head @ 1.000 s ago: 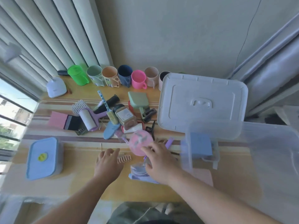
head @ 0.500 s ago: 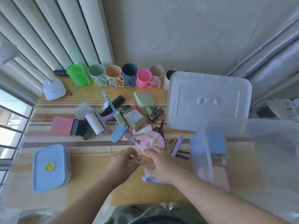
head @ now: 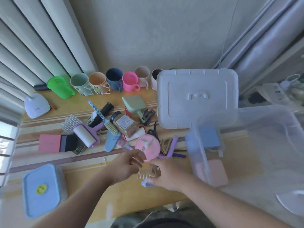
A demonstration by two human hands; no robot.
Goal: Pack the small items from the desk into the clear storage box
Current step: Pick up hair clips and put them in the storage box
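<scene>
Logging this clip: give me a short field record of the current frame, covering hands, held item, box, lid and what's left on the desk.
left hand: fingers loosely curled beside the clip; contact unclear
right hand: grips the beige hair clip
clear storage box: open, at the desk's right end; a blue item and a pink item show through its wall
lid: off, lying flat behind the box
still on desk: pink round item, lint roller, jar, row of cups
</scene>
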